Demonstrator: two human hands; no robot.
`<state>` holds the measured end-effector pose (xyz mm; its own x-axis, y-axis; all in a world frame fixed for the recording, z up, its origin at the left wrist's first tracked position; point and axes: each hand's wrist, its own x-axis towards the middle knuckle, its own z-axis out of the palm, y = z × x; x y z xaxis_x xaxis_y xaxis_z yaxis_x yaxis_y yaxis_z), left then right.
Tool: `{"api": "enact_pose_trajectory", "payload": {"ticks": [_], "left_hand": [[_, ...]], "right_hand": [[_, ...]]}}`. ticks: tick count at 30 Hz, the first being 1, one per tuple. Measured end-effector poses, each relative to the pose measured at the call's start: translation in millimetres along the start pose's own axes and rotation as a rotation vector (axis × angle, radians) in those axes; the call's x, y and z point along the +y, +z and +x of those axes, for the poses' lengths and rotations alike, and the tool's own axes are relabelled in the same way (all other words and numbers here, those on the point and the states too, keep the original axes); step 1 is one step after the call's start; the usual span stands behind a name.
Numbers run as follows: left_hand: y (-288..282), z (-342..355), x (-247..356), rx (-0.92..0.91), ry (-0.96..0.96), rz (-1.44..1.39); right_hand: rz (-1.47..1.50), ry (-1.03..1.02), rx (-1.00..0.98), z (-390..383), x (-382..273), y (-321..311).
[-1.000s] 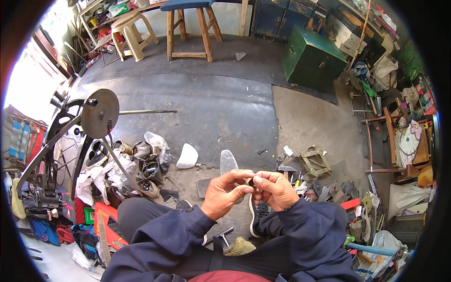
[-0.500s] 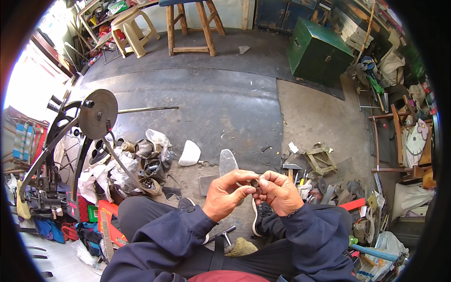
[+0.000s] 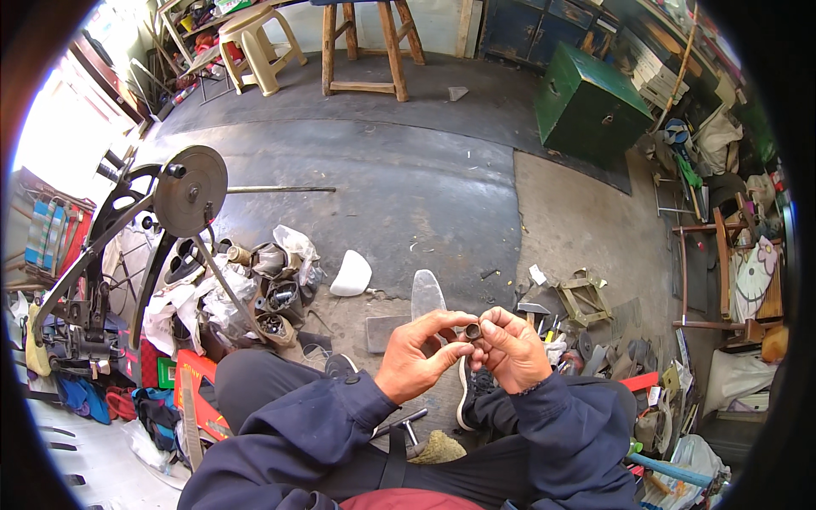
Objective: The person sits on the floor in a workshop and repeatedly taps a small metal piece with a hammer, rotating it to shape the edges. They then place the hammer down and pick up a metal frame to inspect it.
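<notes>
Dark and ring-shaped, a small round piece [image 3: 473,332] sits between the fingertips of the left hand [image 3: 414,354] and the right hand [image 3: 515,350], both pinching it above the floor, near the shoe [image 3: 467,396]. Toward the left knee, an open bag [image 3: 291,333] with its mouth turned down holds small bits too tiny to identify; a clear plastic bag [image 3: 297,245] lies just beyond. Farther off, a green chest [image 3: 586,106] stands shut, its contents hidden.

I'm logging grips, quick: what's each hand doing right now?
Left hand: closed, holding a small dark ring-like piece.
Right hand: closed, holding the same piece.
</notes>
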<state>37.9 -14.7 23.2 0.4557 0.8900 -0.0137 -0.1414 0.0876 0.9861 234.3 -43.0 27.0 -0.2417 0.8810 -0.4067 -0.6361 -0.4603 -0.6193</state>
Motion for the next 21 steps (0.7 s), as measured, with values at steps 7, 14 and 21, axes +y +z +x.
{"api": "enact_pose_trajectory", "payload": {"ticks": [7, 14, 21], "left_hand": [[-1.5, -1.9, 0.1, 0.015, -0.033, 0.078], [-1.6, -0.2, -4.2, 0.041, -0.008, -0.021], [-2.8, -0.2, -2.7, 0.021, -0.023, 0.004]], "right_hand": [[-0.061, 0.037, -0.009, 2.4, 2.8, -2.0], [-0.038, -0.007, -0.055, 0.5, 1.2, 4.4], [-0.064, -0.026, -0.027, 0.4, 2.6, 7.2]]}}
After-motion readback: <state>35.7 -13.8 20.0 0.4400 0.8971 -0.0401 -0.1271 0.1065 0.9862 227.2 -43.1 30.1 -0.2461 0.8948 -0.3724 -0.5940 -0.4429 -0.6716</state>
